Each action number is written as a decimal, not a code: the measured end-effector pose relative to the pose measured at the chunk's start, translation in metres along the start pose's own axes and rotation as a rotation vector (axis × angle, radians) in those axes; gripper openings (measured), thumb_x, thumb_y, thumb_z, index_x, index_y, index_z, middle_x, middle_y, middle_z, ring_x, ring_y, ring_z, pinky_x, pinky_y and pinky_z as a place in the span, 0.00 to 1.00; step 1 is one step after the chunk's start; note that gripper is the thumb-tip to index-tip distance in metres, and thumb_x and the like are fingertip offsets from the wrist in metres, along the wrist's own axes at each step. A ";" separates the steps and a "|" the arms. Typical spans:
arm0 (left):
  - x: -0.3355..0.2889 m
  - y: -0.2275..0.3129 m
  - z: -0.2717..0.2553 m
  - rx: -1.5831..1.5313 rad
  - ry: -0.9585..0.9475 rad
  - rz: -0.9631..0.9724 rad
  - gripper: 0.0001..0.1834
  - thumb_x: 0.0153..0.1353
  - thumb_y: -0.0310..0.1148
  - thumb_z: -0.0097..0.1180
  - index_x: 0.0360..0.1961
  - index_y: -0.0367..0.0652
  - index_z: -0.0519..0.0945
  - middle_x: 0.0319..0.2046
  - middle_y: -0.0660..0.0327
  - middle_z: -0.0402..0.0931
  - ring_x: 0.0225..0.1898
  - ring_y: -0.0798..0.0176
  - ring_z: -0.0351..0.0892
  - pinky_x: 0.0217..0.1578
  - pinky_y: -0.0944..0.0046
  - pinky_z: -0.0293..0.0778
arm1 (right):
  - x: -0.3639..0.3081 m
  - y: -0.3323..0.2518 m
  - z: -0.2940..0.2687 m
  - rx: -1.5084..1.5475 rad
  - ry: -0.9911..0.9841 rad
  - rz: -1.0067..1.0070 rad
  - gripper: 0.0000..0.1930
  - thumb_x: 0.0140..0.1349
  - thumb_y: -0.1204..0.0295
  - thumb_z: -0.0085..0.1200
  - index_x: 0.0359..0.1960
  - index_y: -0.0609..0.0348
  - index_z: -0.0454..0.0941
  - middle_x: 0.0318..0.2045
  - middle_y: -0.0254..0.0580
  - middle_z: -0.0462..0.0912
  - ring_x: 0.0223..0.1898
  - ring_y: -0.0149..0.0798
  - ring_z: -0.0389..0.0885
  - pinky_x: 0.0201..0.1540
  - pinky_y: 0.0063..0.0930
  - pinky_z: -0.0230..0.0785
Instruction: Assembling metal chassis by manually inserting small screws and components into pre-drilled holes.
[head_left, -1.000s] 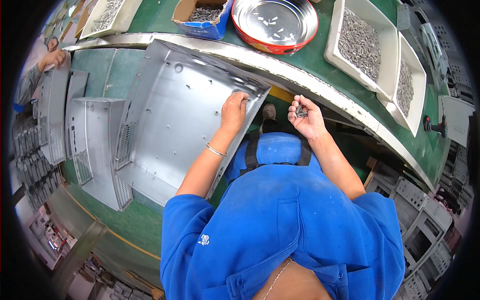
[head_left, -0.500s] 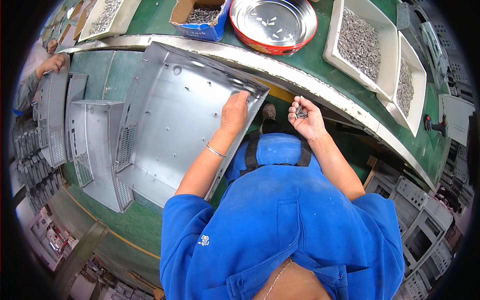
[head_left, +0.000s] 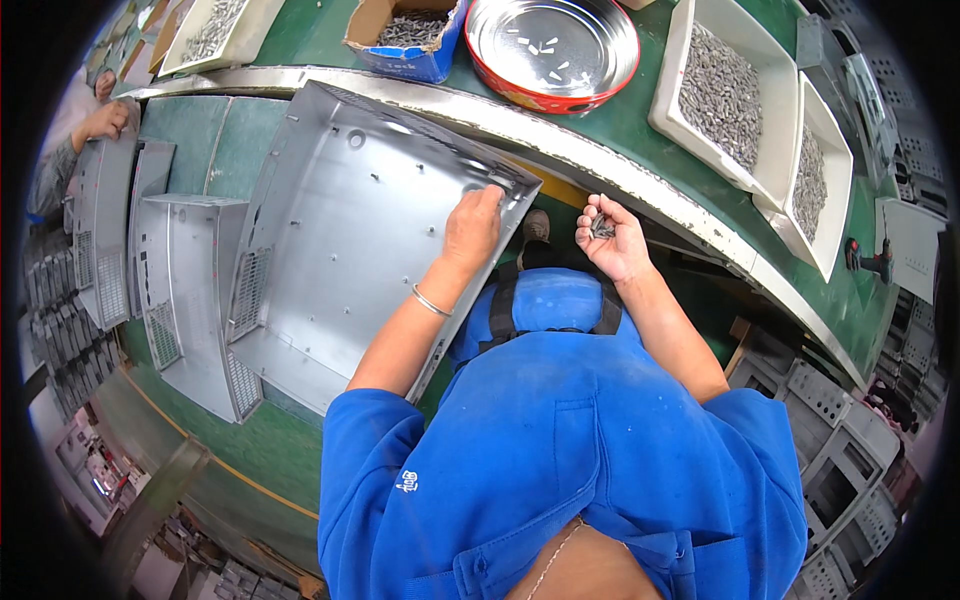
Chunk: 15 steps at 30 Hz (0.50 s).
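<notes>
Green tabletop [head_left: 640, 125] carries three white bins [head_left: 672, 108], one red tin [head_left: 545, 99], one blue box [head_left: 410, 66]. Right hand [head_left: 622, 245] curls its fingers round studs [head_left: 601, 228]; left hand [head_left: 472, 228], blocking part of a chassis [head_left: 375, 255], hides its grip.

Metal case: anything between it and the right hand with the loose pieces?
The left hand, over the case's right side, is partly in line. Otherwise just an open gap separates the case from the right hand and its pieces; a shoe shows lower down in it.
</notes>
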<state>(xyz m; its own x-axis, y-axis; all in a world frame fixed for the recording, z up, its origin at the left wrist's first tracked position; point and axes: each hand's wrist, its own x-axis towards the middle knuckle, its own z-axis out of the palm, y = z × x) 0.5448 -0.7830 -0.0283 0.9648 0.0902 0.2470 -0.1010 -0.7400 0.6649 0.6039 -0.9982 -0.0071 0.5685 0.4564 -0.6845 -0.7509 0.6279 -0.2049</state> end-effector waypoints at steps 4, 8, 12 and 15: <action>0.001 -0.001 -0.001 0.014 -0.006 -0.038 0.11 0.44 0.17 0.49 0.30 0.41 0.68 0.23 0.53 0.71 0.30 0.49 0.71 0.31 0.54 0.69 | 0.001 0.000 0.001 -0.001 0.007 0.000 0.07 0.58 0.69 0.47 0.30 0.61 0.71 0.21 0.37 0.73 0.25 0.35 0.71 0.27 0.26 0.68; -0.001 -0.003 0.000 -0.036 0.008 -0.065 0.09 0.46 0.19 0.50 0.31 0.40 0.69 0.25 0.52 0.71 0.30 0.48 0.72 0.31 0.54 0.69 | 0.002 0.000 0.000 -0.008 0.006 0.000 0.07 0.58 0.69 0.47 0.30 0.61 0.71 0.21 0.37 0.73 0.25 0.35 0.71 0.27 0.26 0.68; 0.001 -0.002 -0.003 -0.053 0.000 -0.039 0.09 0.46 0.19 0.50 0.30 0.40 0.69 0.25 0.52 0.71 0.30 0.47 0.72 0.31 0.55 0.69 | 0.003 0.001 -0.001 -0.007 0.008 0.004 0.07 0.57 0.69 0.47 0.30 0.61 0.71 0.21 0.37 0.73 0.24 0.35 0.71 0.27 0.26 0.68; 0.000 -0.002 -0.002 -0.056 -0.001 -0.031 0.08 0.46 0.19 0.50 0.30 0.40 0.69 0.25 0.52 0.71 0.30 0.47 0.72 0.31 0.55 0.69 | 0.003 0.001 0.001 -0.015 0.014 0.002 0.07 0.57 0.69 0.48 0.30 0.61 0.72 0.21 0.37 0.73 0.25 0.35 0.71 0.27 0.26 0.68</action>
<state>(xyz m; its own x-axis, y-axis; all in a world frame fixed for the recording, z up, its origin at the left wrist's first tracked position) 0.5448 -0.7798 -0.0283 0.9679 0.1122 0.2251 -0.0843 -0.6985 0.7106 0.6051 -0.9952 -0.0090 0.5625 0.4486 -0.6945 -0.7568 0.6176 -0.2140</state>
